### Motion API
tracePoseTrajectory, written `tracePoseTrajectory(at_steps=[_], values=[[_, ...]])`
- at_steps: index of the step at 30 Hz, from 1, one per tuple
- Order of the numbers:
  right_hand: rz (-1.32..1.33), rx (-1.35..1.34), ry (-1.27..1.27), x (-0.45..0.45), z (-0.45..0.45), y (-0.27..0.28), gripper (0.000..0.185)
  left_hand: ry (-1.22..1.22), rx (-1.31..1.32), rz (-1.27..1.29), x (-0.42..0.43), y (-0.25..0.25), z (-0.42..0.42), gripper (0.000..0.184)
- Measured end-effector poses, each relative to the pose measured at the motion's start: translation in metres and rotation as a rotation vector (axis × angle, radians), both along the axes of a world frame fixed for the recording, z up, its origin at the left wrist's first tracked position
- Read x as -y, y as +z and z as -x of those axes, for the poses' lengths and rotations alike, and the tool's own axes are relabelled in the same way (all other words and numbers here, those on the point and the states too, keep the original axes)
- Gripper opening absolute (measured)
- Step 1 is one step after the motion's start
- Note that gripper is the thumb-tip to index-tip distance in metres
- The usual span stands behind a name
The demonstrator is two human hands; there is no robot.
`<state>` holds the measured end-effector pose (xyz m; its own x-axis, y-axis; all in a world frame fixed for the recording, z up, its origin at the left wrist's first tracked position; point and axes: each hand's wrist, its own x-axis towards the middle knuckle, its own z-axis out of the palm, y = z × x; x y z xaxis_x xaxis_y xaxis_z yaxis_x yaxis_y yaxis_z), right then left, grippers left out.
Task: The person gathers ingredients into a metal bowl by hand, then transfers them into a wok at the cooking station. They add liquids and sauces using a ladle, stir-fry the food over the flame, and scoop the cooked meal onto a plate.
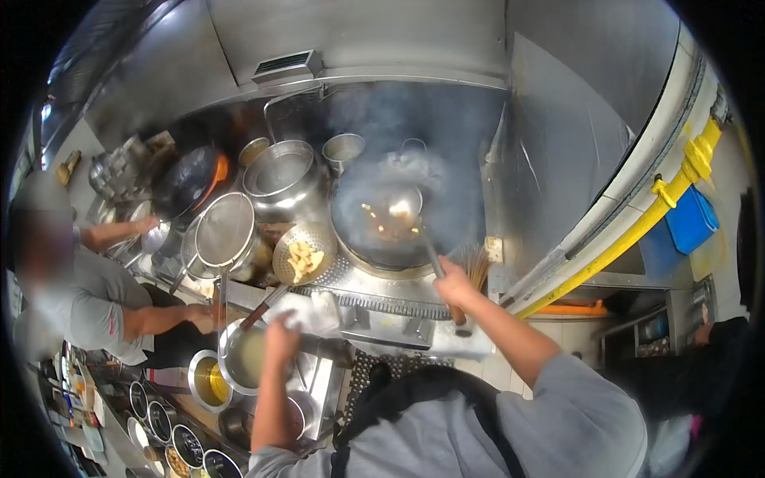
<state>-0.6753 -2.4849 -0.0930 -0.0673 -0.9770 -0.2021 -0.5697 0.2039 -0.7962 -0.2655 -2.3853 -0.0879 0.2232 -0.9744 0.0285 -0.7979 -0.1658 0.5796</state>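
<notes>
My right hand (454,285) is wrapped round the handle of a metal ladle (405,201), whose wooden end sticks out below my fist. The ladle's bowl is in a dark wok (358,231), where a few pale yellow pieces lie amid smoke. My left hand (281,338) is smeared by motion, close to the wooden handle of a perforated strainer (280,259); whether it grips anything is unclear. Pale yellow food pieces (304,260) lie in that strainer, left of the wok. A metal bowl of cloudy liquid (231,370) stands left of my left hand.
A co-worker (111,307) stands at left, one hand near another wok (190,179). A large pot (283,191) and a mesh strainer (225,231) are between us. Yellow oil fills a bowl (203,382); several ingredient containers (187,446) sit below. A yellow pipe (621,247) runs at right.
</notes>
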Motion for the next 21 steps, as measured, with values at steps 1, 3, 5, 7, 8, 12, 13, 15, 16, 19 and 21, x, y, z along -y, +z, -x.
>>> tracePoseTrajectory(at_steps=[1,3,5,7,8,12,13,15,16,19,21], values=[[0.000,-0.003,0.004,-0.004,-0.001,0.016,0.068,-0.025,0.222,0.237,0.017,-0.019,-0.038,0.034],[-0.199,0.095,0.080,-0.002,-0.002,0.053,0.067,0.013,0.357,0.132,0.046,-0.036,-0.093,0.036],[0.094,-0.083,0.104,0.022,-0.001,0.026,0.066,0.056,0.417,-0.156,0.057,-0.038,-0.107,0.039],[0.075,-0.291,-0.020,0.039,-0.004,0.027,0.067,0.091,0.521,-0.505,0.055,-0.024,-0.102,0.042],[0.105,-0.304,-0.032,0.041,-0.002,0.024,0.068,0.132,0.415,-0.553,0.060,-0.030,-0.108,0.044],[0.166,-0.305,-0.022,0.015,0.013,0.023,0.066,0.073,0.433,-0.557,0.069,-0.062,-0.126,0.033],[0.034,-0.209,0.018,0.005,0.018,0.040,0.066,0.070,0.435,-0.557,0.075,-0.078,-0.138,0.033],[-0.098,-0.103,0.049,0.003,0.017,0.052,0.066,0.055,-0.583,-1.130,0.086,-0.088,-0.148,0.023],[-0.032,-0.211,0.032,0.009,0.015,0.053,0.065,-0.022,-0.895,-1.118,0.083,-0.093,-0.150,0.020],[0.012,-0.386,-0.016,0.039,0.010,0.055,0.065,0.222,-1.431,-0.851,0.069,-0.071,-0.087,0.020],[0.099,-0.353,0.057,0.058,0.012,0.038,0.066,0.112,-1.802,-0.992,0.075,-0.084,-0.077,0.016]])
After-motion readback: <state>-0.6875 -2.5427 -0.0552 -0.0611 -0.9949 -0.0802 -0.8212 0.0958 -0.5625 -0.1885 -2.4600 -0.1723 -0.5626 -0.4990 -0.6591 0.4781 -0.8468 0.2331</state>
